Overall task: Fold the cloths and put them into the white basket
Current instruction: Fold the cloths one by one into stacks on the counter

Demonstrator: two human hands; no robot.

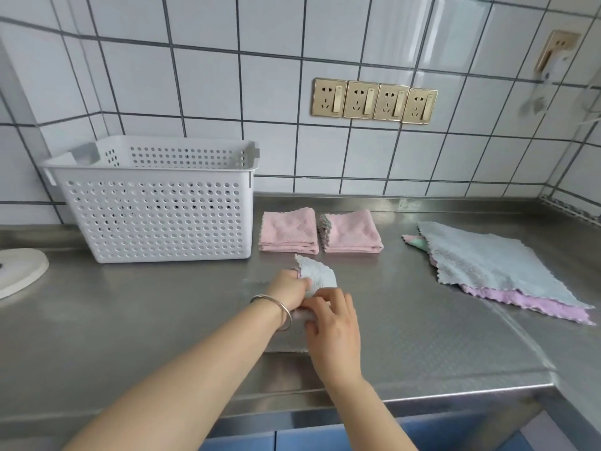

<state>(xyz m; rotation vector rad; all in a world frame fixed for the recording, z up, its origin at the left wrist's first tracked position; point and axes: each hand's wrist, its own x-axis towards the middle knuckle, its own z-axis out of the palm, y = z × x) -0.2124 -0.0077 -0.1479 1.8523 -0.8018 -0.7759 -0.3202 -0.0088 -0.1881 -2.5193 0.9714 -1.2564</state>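
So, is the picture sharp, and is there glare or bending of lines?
Head view: the hands and the grey cloth they hold are motion-blurred; the basket and folded pink cloths look sharper; soft glare on the steel counter and upper tiles; wide-angle lens bows the tile lines.

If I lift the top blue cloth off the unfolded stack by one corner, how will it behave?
The blue cloth will likely drape limply: it looks thin and lies flat with wavy edges. It is probably light. Its fluffy surface may cling to the purple cloth under it and drag that along the steel counter.
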